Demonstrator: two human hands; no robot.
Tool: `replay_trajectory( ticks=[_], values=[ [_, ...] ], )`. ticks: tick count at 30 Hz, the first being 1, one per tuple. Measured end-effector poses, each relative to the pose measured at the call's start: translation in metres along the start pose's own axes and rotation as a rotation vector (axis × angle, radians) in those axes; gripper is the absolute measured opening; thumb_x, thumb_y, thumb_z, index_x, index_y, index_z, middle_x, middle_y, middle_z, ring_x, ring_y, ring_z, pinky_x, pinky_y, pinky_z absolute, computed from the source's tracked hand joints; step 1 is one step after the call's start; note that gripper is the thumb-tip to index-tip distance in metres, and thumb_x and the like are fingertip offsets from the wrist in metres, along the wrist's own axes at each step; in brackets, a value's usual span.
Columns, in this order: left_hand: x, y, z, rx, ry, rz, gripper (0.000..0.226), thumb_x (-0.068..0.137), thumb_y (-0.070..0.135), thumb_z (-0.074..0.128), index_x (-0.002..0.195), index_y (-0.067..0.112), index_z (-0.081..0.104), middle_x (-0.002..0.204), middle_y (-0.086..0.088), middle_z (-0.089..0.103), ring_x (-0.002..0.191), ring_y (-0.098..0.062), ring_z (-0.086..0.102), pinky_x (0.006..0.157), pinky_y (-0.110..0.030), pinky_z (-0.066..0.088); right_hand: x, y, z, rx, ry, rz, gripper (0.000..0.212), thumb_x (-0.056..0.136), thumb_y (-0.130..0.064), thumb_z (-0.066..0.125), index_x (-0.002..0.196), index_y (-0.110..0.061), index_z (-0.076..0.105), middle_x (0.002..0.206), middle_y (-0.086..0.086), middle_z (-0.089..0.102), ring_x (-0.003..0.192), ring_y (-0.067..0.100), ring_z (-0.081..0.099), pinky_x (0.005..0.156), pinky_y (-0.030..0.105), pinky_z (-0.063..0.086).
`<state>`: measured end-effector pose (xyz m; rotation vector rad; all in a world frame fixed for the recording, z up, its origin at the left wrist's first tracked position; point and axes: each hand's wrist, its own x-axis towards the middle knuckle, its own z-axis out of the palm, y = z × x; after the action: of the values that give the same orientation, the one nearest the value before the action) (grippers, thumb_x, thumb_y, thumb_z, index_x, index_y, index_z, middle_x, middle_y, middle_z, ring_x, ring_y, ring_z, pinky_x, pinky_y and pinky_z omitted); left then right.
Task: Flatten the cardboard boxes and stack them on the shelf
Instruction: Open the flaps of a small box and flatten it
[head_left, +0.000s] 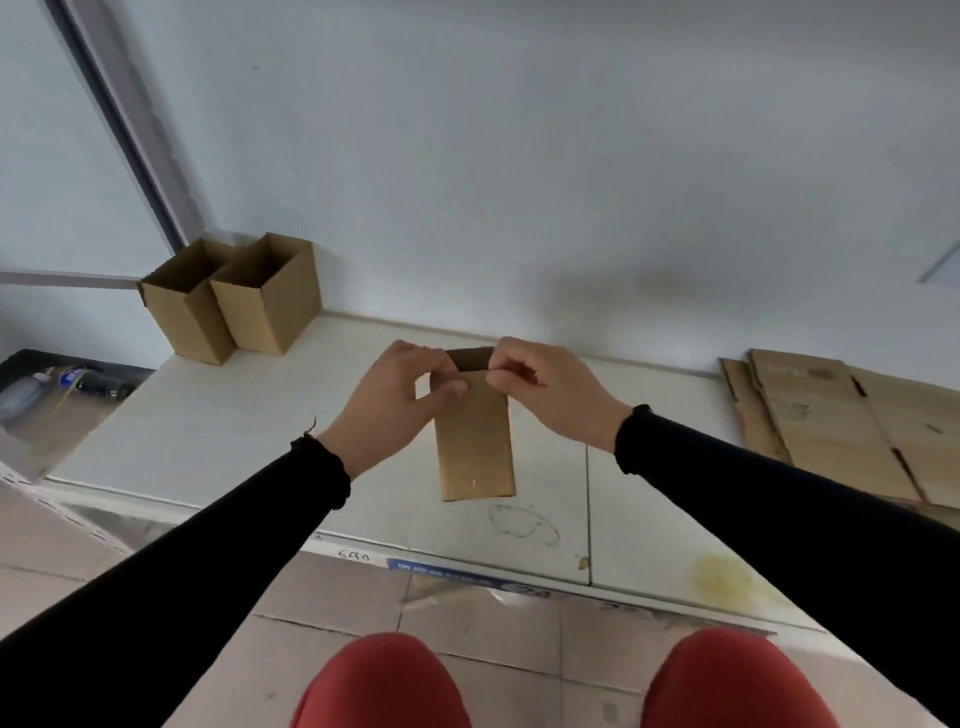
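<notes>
Cardboard pinched at its far end: fingertips of the left hand and those of the right hand are clamped together on the top edge of a small box, thumbs toward the camera and the other fingers curled behind. The box lies lengthwise on the white shelf, roughly midway along it, its near end resting on the surface and its far end raised slightly between the two grips, where a dark strip of the open mouth or a flap shows. It looks already pressed nearly flat, though the far end is too hidden by the fingers to be sure.

Black sleeves run back from both wrists toward the camera. At the shelf's left rear corner two open boxes stand upright, touching each other and not yet collapsed. At the right end lies a stack of flattened cartons, well apart from the hands.

Judged from this, the flattening of one box is in hand. The next move probably calls for pressing the far flaps down until the piece lies flat, then carrying it right to the stack.
</notes>
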<state>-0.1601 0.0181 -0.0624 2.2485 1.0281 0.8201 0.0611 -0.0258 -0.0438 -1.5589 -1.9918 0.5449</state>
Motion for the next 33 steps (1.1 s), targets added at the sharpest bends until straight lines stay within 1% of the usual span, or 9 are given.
replay_trajectory(
  ticks=[5,8,15,19,22,25,27,30,33],
  values=[
    [-0.013,0.080,0.063,-0.420,-0.109,-0.112,0.027,0.099,0.025,0.063,0.081,0.005,0.056,0.074,-0.008,0.054,0.071,-0.010,0.048,0.065,-0.021,0.035,-0.074,0.024,-0.056,0.249,0.060,0.150,0.011,0.099,-0.027,0.062,0.089,-0.025,0.067,0.089,0.013,0.066,0.073,0.018,0.057,0.069,0.037,0.052],
    [-0.022,0.112,0.106,-0.596,-0.020,-0.273,0.030,0.099,0.023,0.062,0.080,0.002,0.051,0.067,0.001,0.046,0.063,-0.010,0.038,0.058,-0.023,0.028,-0.107,0.042,-0.075,0.285,0.075,0.252,0.014,0.099,-0.024,0.063,0.110,-0.027,0.071,0.094,0.004,0.067,0.077,0.010,0.060,0.073,0.031,0.054],
    [-0.044,0.119,0.160,-0.764,0.352,-0.687,0.025,0.100,0.028,0.060,0.081,0.012,0.053,0.079,-0.002,0.048,0.075,-0.018,0.041,0.067,-0.031,0.031,-0.180,0.082,-0.073,0.482,0.050,0.555,0.063,0.097,-0.045,0.064,0.152,-0.029,0.039,0.136,-0.004,0.054,0.123,0.014,0.054,0.106,0.035,0.043],
    [-0.057,0.121,0.173,-0.723,0.425,-0.749,0.026,0.094,0.029,0.067,0.080,0.013,0.054,0.078,-0.001,0.053,0.076,-0.021,0.046,0.067,-0.031,0.036,-0.195,0.086,-0.044,0.665,-0.028,0.565,0.083,0.092,-0.031,0.073,0.159,-0.029,0.024,0.148,-0.007,0.047,0.125,0.011,0.056,0.107,0.035,0.045],
    [-0.064,0.122,0.170,-0.600,0.370,-0.746,0.038,0.086,0.033,0.076,0.110,0.013,0.054,0.105,-0.004,0.059,0.090,-0.019,0.056,0.074,-0.028,0.045,-0.192,0.089,-0.037,0.715,0.067,0.543,0.075,0.093,-0.019,0.072,0.156,-0.023,0.033,0.143,-0.004,0.055,0.124,0.011,0.057,0.110,0.037,0.046],
    [-0.056,0.115,0.158,-0.135,0.311,-0.445,0.068,0.077,0.028,0.077,0.136,0.019,0.045,0.133,-0.001,0.045,0.117,-0.019,0.043,0.099,-0.031,0.037,-0.191,0.092,-0.036,0.782,0.105,0.551,0.059,0.093,-0.013,0.070,0.146,-0.019,0.046,0.137,-0.002,0.060,0.124,0.017,0.060,0.107,0.038,0.049],
    [-0.037,0.119,0.152,0.121,0.102,-0.245,0.071,0.073,0.035,0.064,0.142,0.025,0.049,0.144,0.000,0.045,0.129,-0.021,0.037,0.111,-0.034,0.027,-0.189,0.090,-0.034,0.857,0.128,0.560,0.051,0.094,-0.009,0.067,0.142,-0.016,0.050,0.136,0.001,0.061,0.122,0.019,0.061,0.105,0.037,0.050],
    [-0.009,0.136,0.153,0.318,-0.269,-0.226,0.066,0.080,0.046,0.054,0.144,0.032,0.050,0.145,0.005,0.053,0.135,-0.020,0.044,0.122,-0.050,0.010,-0.185,0.083,-0.033,0.994,0.196,0.619,0.043,0.097,-0.002,0.058,0.139,-0.013,0.053,0.129,0.001,0.063,0.109,0.016,0.063,0.101,0.036,0.049],
    [0.007,0.138,0.157,0.290,-0.361,-0.287,0.048,0.093,0.047,0.058,0.138,0.033,0.055,0.138,0.007,0.060,0.124,-0.017,0.054,0.116,-0.047,0.029,-0.183,0.083,-0.029,1.074,0.240,0.655,0.044,0.096,0.000,0.058,0.138,-0.012,0.054,0.122,0.001,0.065,0.102,0.014,0.063,0.092,0.030,0.051]
  ],
)
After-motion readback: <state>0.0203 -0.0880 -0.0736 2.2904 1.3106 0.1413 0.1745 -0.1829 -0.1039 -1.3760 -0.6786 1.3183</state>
